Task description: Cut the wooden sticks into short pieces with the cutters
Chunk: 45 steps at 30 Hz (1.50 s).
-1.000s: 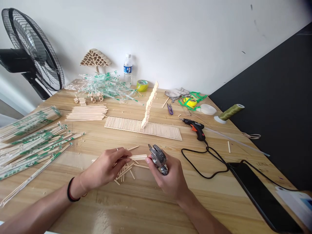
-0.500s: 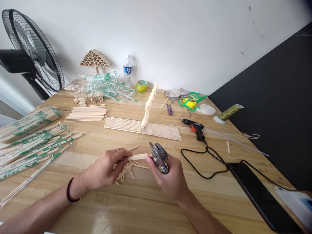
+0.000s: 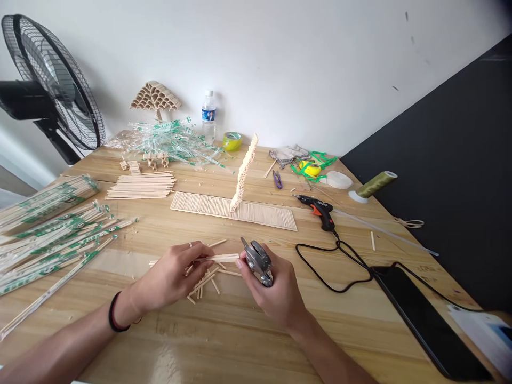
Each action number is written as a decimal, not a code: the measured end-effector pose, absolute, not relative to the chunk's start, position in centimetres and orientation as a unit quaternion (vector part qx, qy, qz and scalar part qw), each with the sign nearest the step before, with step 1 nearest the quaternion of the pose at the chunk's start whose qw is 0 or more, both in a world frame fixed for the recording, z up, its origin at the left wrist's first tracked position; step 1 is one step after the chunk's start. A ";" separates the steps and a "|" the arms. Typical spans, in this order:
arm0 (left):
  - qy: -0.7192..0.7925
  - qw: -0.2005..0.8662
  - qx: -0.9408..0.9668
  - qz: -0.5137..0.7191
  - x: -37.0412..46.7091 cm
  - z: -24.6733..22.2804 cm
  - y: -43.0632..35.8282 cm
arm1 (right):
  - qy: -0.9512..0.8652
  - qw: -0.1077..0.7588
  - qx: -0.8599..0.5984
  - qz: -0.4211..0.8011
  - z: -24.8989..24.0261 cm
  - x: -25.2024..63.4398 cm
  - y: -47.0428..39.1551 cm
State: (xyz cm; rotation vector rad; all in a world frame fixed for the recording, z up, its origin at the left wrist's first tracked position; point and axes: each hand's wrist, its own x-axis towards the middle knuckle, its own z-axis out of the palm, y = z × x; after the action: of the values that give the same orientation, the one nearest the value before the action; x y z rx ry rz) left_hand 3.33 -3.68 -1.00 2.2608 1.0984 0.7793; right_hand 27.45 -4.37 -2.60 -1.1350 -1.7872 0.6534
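Note:
My left hand (image 3: pixel 178 269) pinches a few thin wooden sticks (image 3: pixel 224 258) that run level toward the right; their other ends stick out behind the hand. My right hand (image 3: pixel 278 285) is wrapped round grey metal pliers or cutters (image 3: pixel 258 258), jaws pointing up. Its thumb tip touches the right ends of the sticks. Short cut stick pieces (image 3: pixel 206 282) lie scattered on the table under the hands. Beyond them rests a long flat panel of sticks (image 3: pixel 200 205), with a wavy stick-built piece (image 3: pixel 243 173) standing up from its middle.
A black glue gun (image 3: pixel 318 209) with its cable lies right of the panel, near a long black phone-like slab (image 3: pixel 424 320). Wrapped chopsticks (image 3: pixel 48 234) fill the left side. Loose sticks (image 3: pixel 140 185), wrappers (image 3: pixel 172 140), a bottle (image 3: pixel 208 114) and a fan (image 3: pixel 56 80) are farther back.
The pliers have tilted and shifted slightly left with my right hand. The sticks in my left hand now show on both sides of it.

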 end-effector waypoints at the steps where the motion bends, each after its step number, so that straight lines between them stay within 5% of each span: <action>1: 0.404 0.251 0.832 0.287 3.3 -1.0 -3.7 | -0.721 0.446 -0.456 0.270 -2.6 27.4 -4.4; 45: 0.437 0.249 0.809 0.304 3.4 -1.3 -3.4 | -0.737 0.444 -0.447 0.246 -2.4 27.4 -4.2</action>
State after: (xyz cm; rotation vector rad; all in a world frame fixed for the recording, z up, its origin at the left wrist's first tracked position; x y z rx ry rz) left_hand 3.35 -3.43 -1.25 2.2037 1.1902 0.8279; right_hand 27.39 -4.23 -2.42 -1.1077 -1.8259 0.6093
